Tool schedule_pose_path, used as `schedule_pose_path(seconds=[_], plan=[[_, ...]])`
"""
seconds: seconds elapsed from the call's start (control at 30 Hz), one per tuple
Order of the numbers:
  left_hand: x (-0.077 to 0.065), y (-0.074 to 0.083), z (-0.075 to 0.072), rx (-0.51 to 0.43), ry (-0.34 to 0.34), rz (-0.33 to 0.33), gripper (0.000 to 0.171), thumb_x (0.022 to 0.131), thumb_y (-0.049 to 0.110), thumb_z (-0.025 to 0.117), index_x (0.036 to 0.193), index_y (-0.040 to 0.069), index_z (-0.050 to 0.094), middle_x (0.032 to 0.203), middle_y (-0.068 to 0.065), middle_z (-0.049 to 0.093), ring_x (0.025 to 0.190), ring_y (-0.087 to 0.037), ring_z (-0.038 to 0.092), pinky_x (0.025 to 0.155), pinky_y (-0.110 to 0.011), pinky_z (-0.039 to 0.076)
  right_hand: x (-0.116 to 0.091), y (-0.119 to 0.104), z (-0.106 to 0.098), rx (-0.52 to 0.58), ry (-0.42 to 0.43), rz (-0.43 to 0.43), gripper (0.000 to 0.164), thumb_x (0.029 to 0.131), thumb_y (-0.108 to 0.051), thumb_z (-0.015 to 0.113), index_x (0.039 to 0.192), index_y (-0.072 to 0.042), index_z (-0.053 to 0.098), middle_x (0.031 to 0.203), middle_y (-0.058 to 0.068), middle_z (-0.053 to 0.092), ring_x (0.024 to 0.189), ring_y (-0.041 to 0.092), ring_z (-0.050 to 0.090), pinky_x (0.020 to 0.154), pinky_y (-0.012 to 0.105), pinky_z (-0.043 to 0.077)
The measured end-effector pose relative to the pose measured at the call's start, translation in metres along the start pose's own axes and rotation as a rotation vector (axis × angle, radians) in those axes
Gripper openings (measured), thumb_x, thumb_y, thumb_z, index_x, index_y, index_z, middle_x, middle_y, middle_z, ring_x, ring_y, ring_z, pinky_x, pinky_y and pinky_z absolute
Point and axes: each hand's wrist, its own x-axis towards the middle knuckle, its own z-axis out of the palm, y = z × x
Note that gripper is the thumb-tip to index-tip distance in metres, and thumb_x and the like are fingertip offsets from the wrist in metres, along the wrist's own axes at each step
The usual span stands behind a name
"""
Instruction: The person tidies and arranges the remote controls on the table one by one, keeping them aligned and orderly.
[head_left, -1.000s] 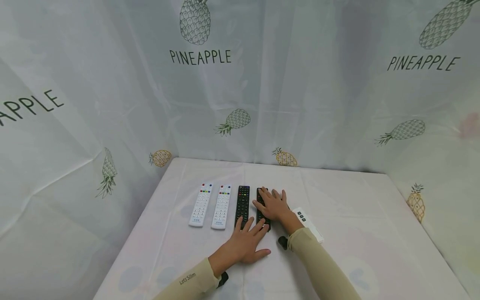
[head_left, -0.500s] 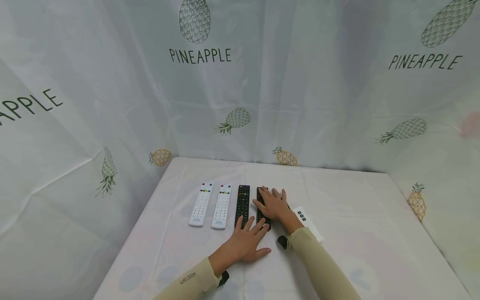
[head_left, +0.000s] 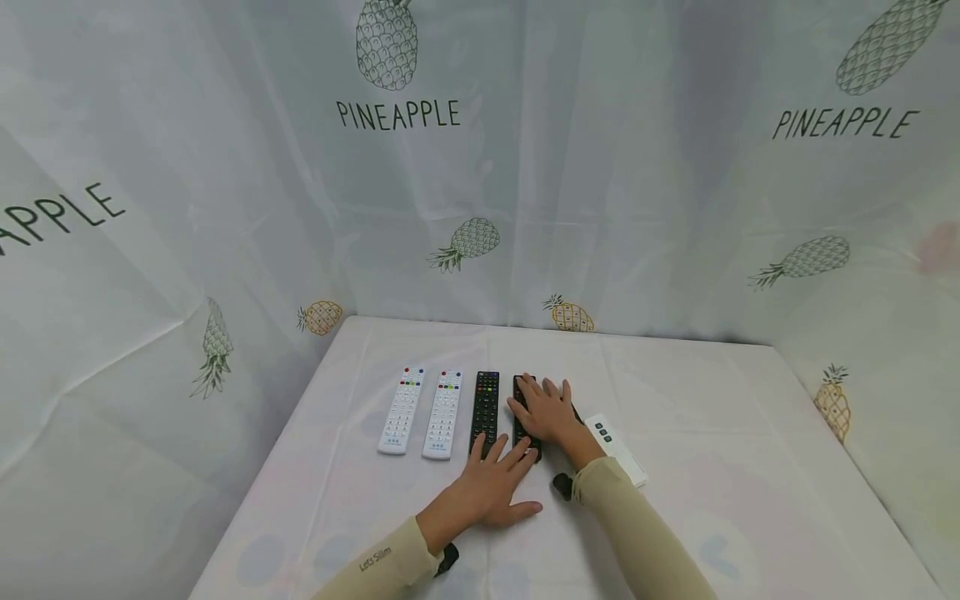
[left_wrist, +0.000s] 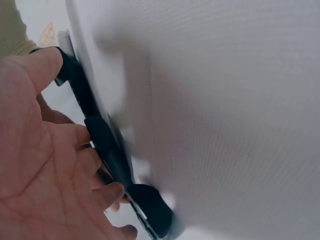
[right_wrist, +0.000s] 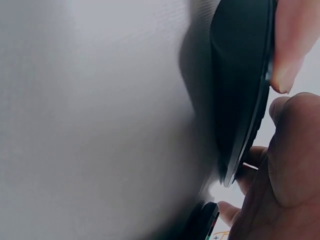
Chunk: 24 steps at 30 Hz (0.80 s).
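Two black remote controls lie side by side on the white-covered table, a left one (head_left: 487, 404) and a right one (head_left: 519, 432). My left hand (head_left: 487, 490) has its fingers spread, with fingertips resting at the near ends of both. Further up, my right hand (head_left: 551, 415) lies over the right black remote, fingers extended and covering much of its buttons. In the left wrist view, fingertips touch the end of a black remote (left_wrist: 107, 150). The right wrist view has the side of a black remote (right_wrist: 242, 85) close up, a fingertip on its top edge.
Two white remotes, the outer one (head_left: 402, 411) and the inner one (head_left: 443, 415), lie to the left. A white remote with few dark buttons (head_left: 626, 460) lies slanted beside my right wrist, partly covered. A dark edge of something shows by that hand. A pineapple-print curtain (head_left: 637, 167) hangs behind the table.
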Motion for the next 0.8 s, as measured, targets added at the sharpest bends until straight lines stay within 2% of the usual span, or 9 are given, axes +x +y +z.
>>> schedule_pose_path(seconds=[0.57, 0.8], plan=[[0.0018, -0.0004, 0.0008, -0.017, -0.007, -0.016, 0.075, 0.096, 0.069, 0.036, 0.157, 0.027, 0.027, 0.165, 0.005, 0.021, 0.152, -0.032, 0.022, 0.118, -0.063, 0.016, -0.0019, -0.0006, -0.0021, 0.023, -0.001, -0.002, 0.062, 0.104, -0.051, 0.036, 0.154, -0.015, 0.035, 0.162, 0.007, 0.031, 0.146, 0.043, 0.029, 0.116, 0.069, 0.008], [-0.0004, 0.0013, -0.0015, -0.014, -0.019, -0.025, 0.074, 0.097, 0.069, 0.034, 0.157, 0.028, 0.027, 0.165, 0.006, 0.021, 0.152, -0.031, 0.022, 0.119, -0.063, 0.016, 0.0, 0.0005, -0.0002, 0.003, -0.03, 0.013, 0.065, 0.103, -0.055, 0.032, 0.156, -0.017, 0.03, 0.164, 0.005, 0.027, 0.148, 0.042, 0.026, 0.118, 0.068, 0.006]])
